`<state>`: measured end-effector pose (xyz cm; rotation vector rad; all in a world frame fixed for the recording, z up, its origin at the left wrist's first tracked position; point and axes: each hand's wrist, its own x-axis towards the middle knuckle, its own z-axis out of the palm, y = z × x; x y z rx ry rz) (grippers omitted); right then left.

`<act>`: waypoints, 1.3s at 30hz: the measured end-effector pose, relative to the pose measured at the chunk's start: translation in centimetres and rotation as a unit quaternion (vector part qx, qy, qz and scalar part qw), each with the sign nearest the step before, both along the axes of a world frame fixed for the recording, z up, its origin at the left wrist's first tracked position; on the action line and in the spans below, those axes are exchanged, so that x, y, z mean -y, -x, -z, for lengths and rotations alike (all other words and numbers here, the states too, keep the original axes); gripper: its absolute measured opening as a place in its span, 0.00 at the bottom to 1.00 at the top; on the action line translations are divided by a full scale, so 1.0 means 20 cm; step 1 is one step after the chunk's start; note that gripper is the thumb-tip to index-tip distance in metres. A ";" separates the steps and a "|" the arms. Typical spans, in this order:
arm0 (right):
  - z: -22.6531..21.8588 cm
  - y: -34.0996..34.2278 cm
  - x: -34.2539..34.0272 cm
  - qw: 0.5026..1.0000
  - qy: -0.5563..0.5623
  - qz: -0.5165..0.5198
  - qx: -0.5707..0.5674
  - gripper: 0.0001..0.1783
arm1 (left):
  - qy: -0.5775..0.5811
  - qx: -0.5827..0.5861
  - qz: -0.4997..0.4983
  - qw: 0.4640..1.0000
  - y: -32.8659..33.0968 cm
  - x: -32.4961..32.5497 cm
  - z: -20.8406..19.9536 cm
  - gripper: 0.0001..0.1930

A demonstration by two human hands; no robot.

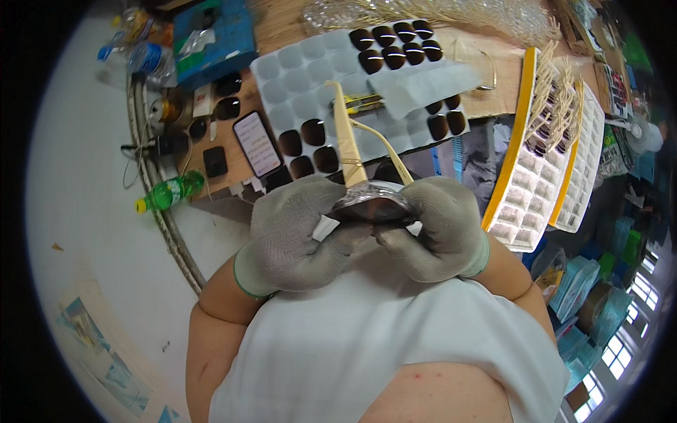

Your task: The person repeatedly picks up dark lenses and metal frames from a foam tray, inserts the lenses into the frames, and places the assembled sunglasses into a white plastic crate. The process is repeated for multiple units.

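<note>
A pair of sunglasses (pixel 374 204) with cream temples and a dark lens is held close in front of my body, temples pointing away from me. My left hand (pixel 293 229), in a grey knit glove, pinches the left end of the front. At the other end my right hand (pixel 441 225), gloved alike, closes on the rim with its thumb underneath. The gloves hide parts of the frame. Just beyond lies a pale moulded tray (pixel 307 81) with dark lenses (pixel 314 132) in some pockets. A yellow-and-black tool (pixel 363 104) and a translucent sheet (pixel 427 88) rest on it.
On the left are a phone (pixel 257 144), a green bottle (pixel 173 190) and a blue box (pixel 215 46). White compartment trays (pixel 522 201) with yellow edges stand at the right, bearing cream temple-like pieces (pixel 553 99). Clear plastic wrap (pixel 423 13) lies along the far side.
</note>
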<state>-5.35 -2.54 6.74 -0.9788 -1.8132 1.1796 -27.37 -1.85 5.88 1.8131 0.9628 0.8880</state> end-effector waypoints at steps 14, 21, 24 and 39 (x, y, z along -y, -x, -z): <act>0.72 -1.16 -0.63 0.872 -0.081 0.253 0.410 0.16 | 0.071 -0.233 -0.137 0.960 -0.43 -1.27 0.65 0.25; 1.22 -1.24 -0.80 0.770 -0.009 0.140 0.622 0.11 | 0.428 -0.260 -0.234 0.833 0.02 -1.77 1.34 0.27; 1.24 -1.26 -0.87 0.779 0.051 0.109 0.616 0.13 | 0.478 -0.019 -0.334 0.812 -0.07 -1.75 1.28 0.22; 0.87 -1.04 -0.45 0.885 0.025 0.320 0.336 0.16 | 0.153 -0.068 -0.338 0.926 -0.01 -1.06 0.43 0.14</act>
